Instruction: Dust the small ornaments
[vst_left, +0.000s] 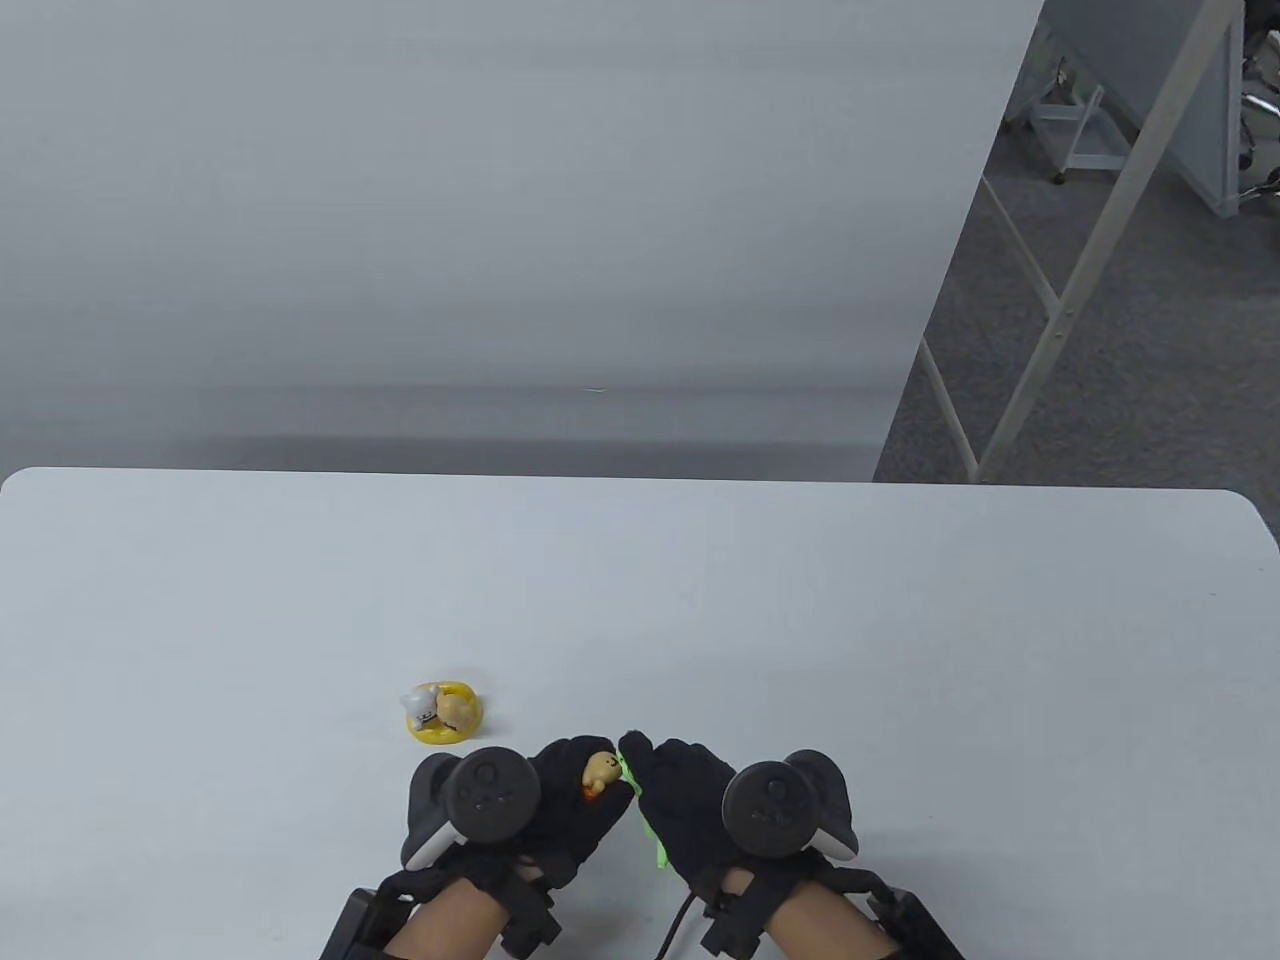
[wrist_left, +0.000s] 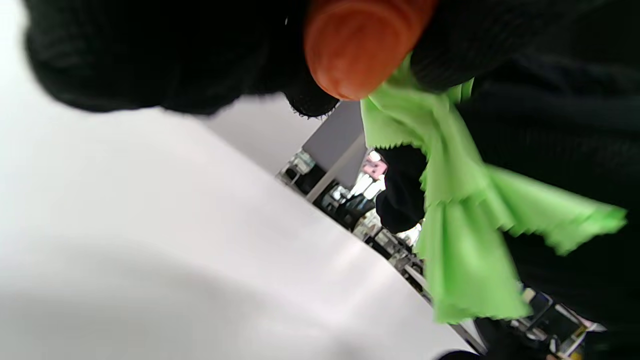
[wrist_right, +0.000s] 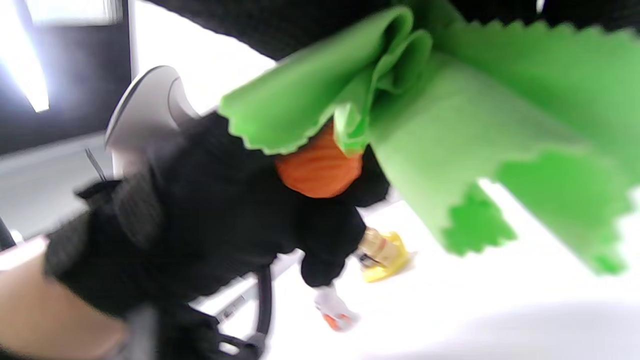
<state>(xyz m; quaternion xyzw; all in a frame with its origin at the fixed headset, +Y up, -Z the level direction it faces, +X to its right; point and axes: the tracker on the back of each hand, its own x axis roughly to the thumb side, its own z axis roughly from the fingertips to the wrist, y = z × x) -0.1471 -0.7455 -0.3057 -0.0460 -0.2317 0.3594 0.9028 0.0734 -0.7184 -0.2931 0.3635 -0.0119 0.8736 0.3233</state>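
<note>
Wiping was in hand: the left hand (vst_left: 560, 800) gripped the small figurine (vst_left: 600, 772) while the right hand (vst_left: 690, 800) pressed the green cloth (vst_left: 650, 820) against it; turning the figurine would probably come next.

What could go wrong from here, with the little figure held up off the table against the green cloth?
The left hand holds the small figure above the table; wiping pressure from the green cloth in the right hand might knock it loose. The yellow ornament lies close by, so a dropped figure could strike it.
</note>
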